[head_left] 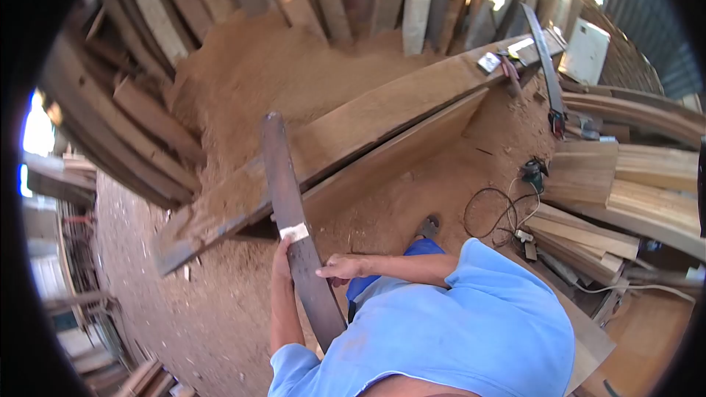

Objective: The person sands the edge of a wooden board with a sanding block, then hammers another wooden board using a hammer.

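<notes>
A long dark wooden plank (pixel 284 169) runs from my body out over the edge of a thick wooden bench beam (pixel 382 108). Its far end rises above the beam, and a whitish patch (pixel 295 233) marks its upper face. My left hand (pixel 282 260) grips the plank's left edge just below that patch. On the opposite edge, my right hand (pixel 343 267) holds the plank with the thumb on top and the fingers partly hidden beside or under it. The near end of the plank reaches my blue shirt.
Boards lean along the back wall behind a sawdust heap (pixel 243 66). A handsaw (pixel 543 59) and small tools lie at the beam's far right end. A green power tool (pixel 534 170) with looped cable sits on the ground near stacked planks (pixel 585 176). More timber stands at left.
</notes>
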Motion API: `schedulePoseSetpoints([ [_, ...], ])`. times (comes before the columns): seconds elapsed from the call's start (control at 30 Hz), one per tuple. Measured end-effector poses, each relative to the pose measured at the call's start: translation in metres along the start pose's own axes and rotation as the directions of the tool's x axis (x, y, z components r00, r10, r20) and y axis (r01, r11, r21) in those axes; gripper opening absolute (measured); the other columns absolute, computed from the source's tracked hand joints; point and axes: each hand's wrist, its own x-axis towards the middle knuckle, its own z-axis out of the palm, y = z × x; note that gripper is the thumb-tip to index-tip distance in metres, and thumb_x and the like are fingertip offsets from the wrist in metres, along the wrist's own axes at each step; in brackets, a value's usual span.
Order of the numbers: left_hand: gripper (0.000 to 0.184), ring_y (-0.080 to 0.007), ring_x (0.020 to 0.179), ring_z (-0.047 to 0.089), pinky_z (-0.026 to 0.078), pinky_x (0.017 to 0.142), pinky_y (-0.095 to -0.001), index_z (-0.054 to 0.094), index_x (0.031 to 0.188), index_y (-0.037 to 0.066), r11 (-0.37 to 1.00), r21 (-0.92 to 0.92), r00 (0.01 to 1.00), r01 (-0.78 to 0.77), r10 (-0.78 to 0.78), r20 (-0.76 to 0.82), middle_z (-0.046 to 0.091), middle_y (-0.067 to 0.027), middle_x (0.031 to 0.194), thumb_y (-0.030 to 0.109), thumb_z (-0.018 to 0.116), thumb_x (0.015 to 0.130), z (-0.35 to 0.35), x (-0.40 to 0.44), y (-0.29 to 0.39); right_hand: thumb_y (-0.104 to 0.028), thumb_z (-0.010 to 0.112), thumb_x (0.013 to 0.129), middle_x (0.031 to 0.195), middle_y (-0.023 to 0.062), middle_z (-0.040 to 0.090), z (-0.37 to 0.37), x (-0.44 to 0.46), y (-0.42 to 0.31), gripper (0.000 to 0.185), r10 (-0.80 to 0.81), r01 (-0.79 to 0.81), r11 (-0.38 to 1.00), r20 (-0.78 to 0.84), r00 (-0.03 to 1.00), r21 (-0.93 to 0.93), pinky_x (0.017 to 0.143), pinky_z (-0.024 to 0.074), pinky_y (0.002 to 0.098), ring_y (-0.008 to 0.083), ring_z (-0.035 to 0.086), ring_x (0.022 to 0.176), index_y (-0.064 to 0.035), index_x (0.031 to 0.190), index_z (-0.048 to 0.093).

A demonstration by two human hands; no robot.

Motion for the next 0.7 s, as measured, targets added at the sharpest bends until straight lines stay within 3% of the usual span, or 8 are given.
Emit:
schedulePoseSetpoints([
  [0.1, 0.046, -0.0228, 0.096, 0.067, 0.053, 0.089, -0.0384, 0.059, 0.126, 0.003, 0.998, 0.043, 0.999, 0.042, -0.042, 0.007, 0.069, -0.0088, 0.111, 0.037, 0.057, 0.094, 0.052, 0.008, 0.001, -0.052, 0.056, 0.096, 0.089, 0.008, 0.067, -0.049, -0.053, 0.01, 0.051, -0.144, 0.17, 0.976, -0.182, 0.973, 0.135, 0.067, 0.0505, 0.0315, 0.0156, 0.063, 0.081, -0.0016, 0.098, 0.068],
  [0.17, 0.048, -0.0236, 0.097, 0.067, 0.053, 0.089, -0.0384, 0.059, 0.126, 0.003, 0.996, 0.083, 0.999, 0.032, -0.034, 0.02, 0.069, -0.0093, 0.112, 0.038, 0.058, 0.094, 0.105, 0.011, 0.001, -0.044, 0.054, 0.096, 0.093, 0.0125, 0.07, -0.099, -0.089, 0.03, 0.043, -0.191, 0.206, 0.979, -0.358, 0.914, 0.004, 0.072, 0.0522, 0.0357, 0.0197, 0.066, 0.086, -0.003, 0.1, 0.069],
  [0.23, 0.044, -0.0231, 0.088, 0.07, 0.057, 0.082, -0.0377, 0.061, 0.122, 0.004, 0.993, 0.098, 0.997, 0.067, -0.069, 0.025, 0.071, -0.0098, 0.103, 0.037, 0.058, 0.094, 0.157, 0.02, 0.0, -0.037, 0.052, 0.095, 0.095, 0.0144, 0.071, -0.16, -0.112, 0.071, 0.04, -0.241, -0.024, 0.909, -0.573, 0.783, -0.416, 0.077, 0.0525, 0.0389, 0.0246, 0.068, 0.09, -0.0016, 0.1, 0.069],
  [0.37, 0.05, -0.0235, 0.095, 0.068, 0.054, 0.089, -0.0384, 0.059, 0.126, 0.002, 0.981, 0.166, 0.986, 0.104, -0.124, 0.113, 0.069, -0.0098, 0.111, 0.04, 0.059, 0.093, 0.238, 0.043, -0.016, -0.035, 0.054, 0.092, 0.095, 0.0152, 0.071, -0.236, -0.229, 0.102, 0.038, -0.215, -0.123, 0.905, -0.686, 0.695, -0.408, 0.077, 0.0525, 0.0403, 0.0286, 0.068, 0.087, 0.0002, 0.098, 0.069],
  [0.43, 0.05, -0.0233, 0.096, 0.068, 0.054, 0.089, -0.0384, 0.059, 0.126, 0.002, 0.971, 0.217, 0.981, 0.105, -0.137, 0.139, 0.069, -0.01, 0.112, 0.04, 0.059, 0.094, 0.266, 0.067, -0.019, -0.032, 0.053, 0.091, 0.09, 0.0159, 0.071, -0.273, -0.266, 0.121, 0.036, 0.092, -0.12, 0.992, -0.817, 0.57, 0.028, 0.075, 0.0525, 0.0404, 0.029, 0.068, 0.083, -0.0007, 0.091, 0.07],
  [0.63, 0.05, -0.0233, 0.101, 0.067, 0.053, 0.091, -0.0388, 0.059, 0.128, 0.001, 0.935, 0.339, 0.959, 0.101, -0.183, 0.218, 0.069, -0.0106, 0.115, 0.039, 0.058, 0.095, 0.36, 0.11, -0.019, -0.033, 0.051, 0.09, 0.103, 0.0271, 0.068, -0.355, -0.354, 0.127, 0.041, 0.031, -0.135, 0.991, -0.966, 0.258, -0.004, 0.091, 0.0496, 0.0481, 0.0425, 0.064, 0.104, 0.002, 0.092, 0.07],
  [0.67, 0.05, -0.0231, 0.102, 0.067, 0.052, 0.092, -0.0388, 0.059, 0.127, 0.001, 0.934, 0.333, 0.947, 0.13, -0.216, 0.237, 0.069, -0.0107, 0.115, 0.039, 0.058, 0.095, 0.375, 0.119, -0.016, -0.031, 0.053, 0.089, 0.077, 0.0179, 0.07, -0.374, -0.349, 0.139, 0.036, -0.057, -0.109, 0.992, -0.992, 0.109, -0.069, 0.074, 0.0517, 0.0437, 0.0327, 0.069, 0.08, -0.0012, 0.075, 0.068],
  [0.7, 0.05, -0.023, 0.102, 0.066, 0.052, 0.093, -0.0389, 0.059, 0.127, 0.001, 0.932, 0.327, 0.934, 0.154, -0.245, 0.26, 0.069, -0.0107, 0.115, 0.038, 0.058, 0.095, 0.387, 0.126, -0.015, -0.031, 0.053, 0.089, 0.077, 0.0179, 0.07, -0.383, -0.355, 0.137, 0.036, -0.042, -0.101, 0.994, -0.994, 0.098, -0.052, 0.074, 0.0517, 0.0437, 0.0327, 0.069, 0.08, -0.0012, 0.075, 0.068],
])
